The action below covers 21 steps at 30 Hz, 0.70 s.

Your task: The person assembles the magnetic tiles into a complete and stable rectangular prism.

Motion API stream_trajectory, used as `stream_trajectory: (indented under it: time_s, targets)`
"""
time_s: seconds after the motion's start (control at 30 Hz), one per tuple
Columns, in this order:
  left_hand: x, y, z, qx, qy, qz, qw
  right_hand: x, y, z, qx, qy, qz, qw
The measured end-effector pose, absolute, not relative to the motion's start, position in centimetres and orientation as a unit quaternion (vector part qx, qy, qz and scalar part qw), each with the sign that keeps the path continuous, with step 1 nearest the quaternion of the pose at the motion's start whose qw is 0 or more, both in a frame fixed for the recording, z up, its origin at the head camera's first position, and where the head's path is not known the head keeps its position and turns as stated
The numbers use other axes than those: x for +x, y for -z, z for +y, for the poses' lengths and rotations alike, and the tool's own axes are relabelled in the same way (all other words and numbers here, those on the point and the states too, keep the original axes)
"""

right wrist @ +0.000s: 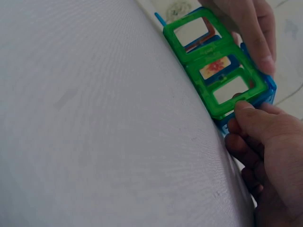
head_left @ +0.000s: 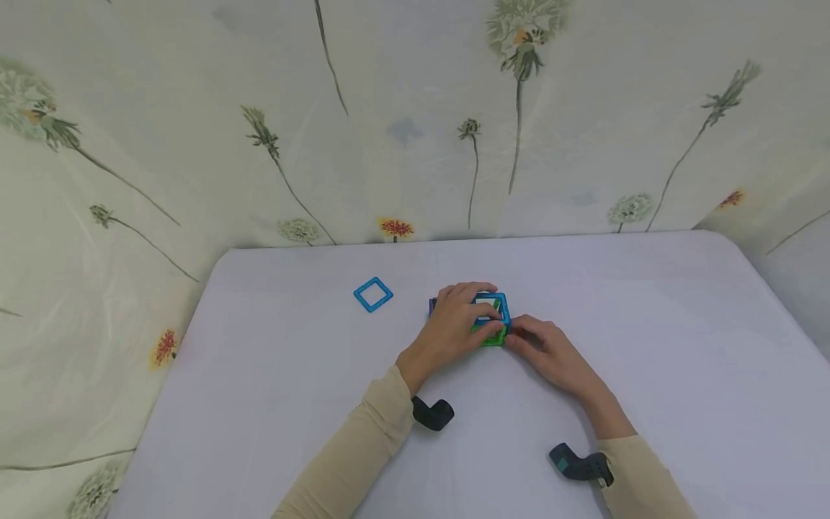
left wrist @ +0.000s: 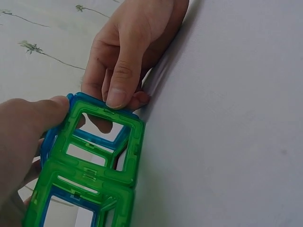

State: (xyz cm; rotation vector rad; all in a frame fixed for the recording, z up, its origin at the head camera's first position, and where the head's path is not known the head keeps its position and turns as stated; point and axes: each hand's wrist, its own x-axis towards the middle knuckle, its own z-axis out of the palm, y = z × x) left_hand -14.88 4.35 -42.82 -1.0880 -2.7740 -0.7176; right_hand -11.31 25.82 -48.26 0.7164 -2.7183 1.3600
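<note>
A boxy structure of green and blue square magnetic tiles (left wrist: pixel 87 172) stands on the table, with two green tiles side by side on its near face. Over its top my left hand (head_left: pixel 454 317) grips it, the thumb on the near top edge and the fingers reaching over the blue top tile (head_left: pixel 504 306). At the right end my right hand (head_left: pixel 547 353) pinches the blue end tile (left wrist: pixel 87 97) at its edge between thumb and fingers. In the right wrist view, the right thumb lies at the corner of the green tile (right wrist: pixel 215 111). The left hand hides the structure's left part in the head view.
A single blue square tile frame (head_left: pixel 372 294) lies flat on the white-covered table (head_left: pixel 292 360), left of the structure. Dark wrist devices (head_left: pixel 433 414) are worn at both forearms. Behind the table hangs a flower-printed curtain (head_left: pixel 415 144).
</note>
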Motion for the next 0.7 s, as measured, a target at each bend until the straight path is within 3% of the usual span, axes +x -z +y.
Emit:
stream_trajectory:
  time_s: [0.27, 0.5, 0.7]
  targets:
    - [-14.9, 42.6, 4.6, -0.352, 0.208, -0.912, 0.024, -11.3, 48.3, 25.7, 0.233, -0.439, -0.868, 0.019]
    - [-15.0, 42.3, 4.7, -0.349, 0.218, -0.912, 0.005, -10.2, 45.1, 24.5, 0.223, -0.430, -0.875, 0.008]
    - [-15.0, 42.3, 4.7, -0.347, 0.223, -0.911, -0.006, -10.1, 44.7, 24.4, 0.218, -0.430, -0.876, 0.004]
